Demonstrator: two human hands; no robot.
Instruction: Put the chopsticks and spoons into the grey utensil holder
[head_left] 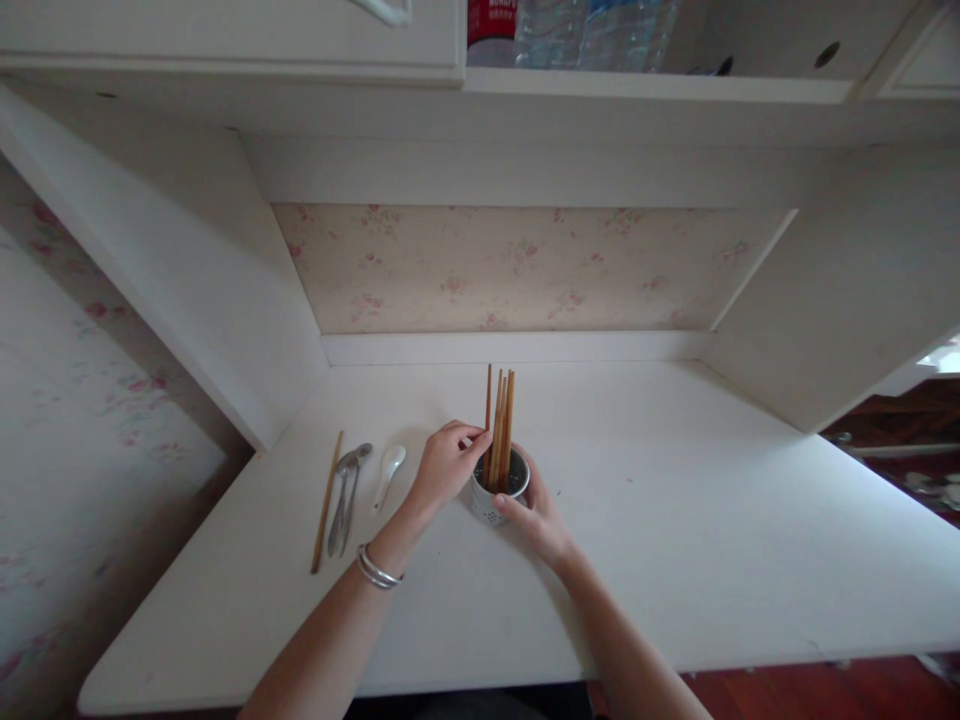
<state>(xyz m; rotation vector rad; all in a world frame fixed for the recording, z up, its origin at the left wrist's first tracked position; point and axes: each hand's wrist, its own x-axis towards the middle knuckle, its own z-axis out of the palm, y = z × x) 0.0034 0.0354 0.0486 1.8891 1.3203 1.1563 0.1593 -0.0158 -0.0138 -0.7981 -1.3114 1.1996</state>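
A small white cup point(489, 506) stands on the white desk point(675, 520) and holds several wooden chopsticks point(504, 425) upright. My left hand point(442, 466), with silver bangles on the wrist, pinches one chopstick point(488, 400) that stands in the cup. My right hand point(536, 510) wraps around the cup's right side and front. To the left on the desk lie one loose chopstick point(327, 502), two metal spoons point(346, 492) and a white ceramic spoon point(390, 468).
The desk sits in a white alcove with floral wallpaper point(510, 268) at the back and slanted side panels. A shelf point(652, 88) above holds water bottles and a red-labelled container. Red-brown floor shows at the right.
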